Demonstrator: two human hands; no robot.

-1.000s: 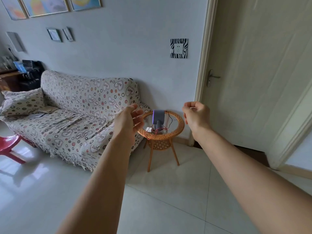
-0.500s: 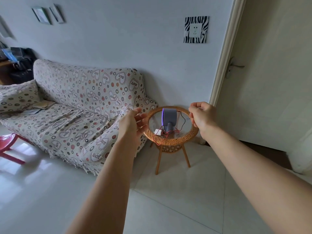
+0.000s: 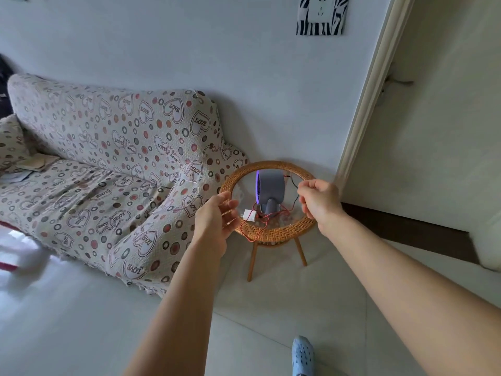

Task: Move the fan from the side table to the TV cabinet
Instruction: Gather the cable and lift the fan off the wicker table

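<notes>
A small grey fan with a purple front ring stands upright on the round wicker side table, which has a glass top. A red cable and a white plug lie by the fan's base. My left hand reaches out left of the fan, fingers apart, holding nothing. My right hand hovers right of the fan with its fingers curled, and nothing shows in it. Neither hand touches the fan. The TV cabinet is out of view.
A sofa under a heart-and-circle patterned cover stands left of the side table. A white door and its frame are to the right. A zebra-framed socket is on the wall above. My blue shoe shows on the tiled floor.
I have stepped closer to the side table, so it and the fan look bigger. Both hands have come nearer to the fan, one on each side.
</notes>
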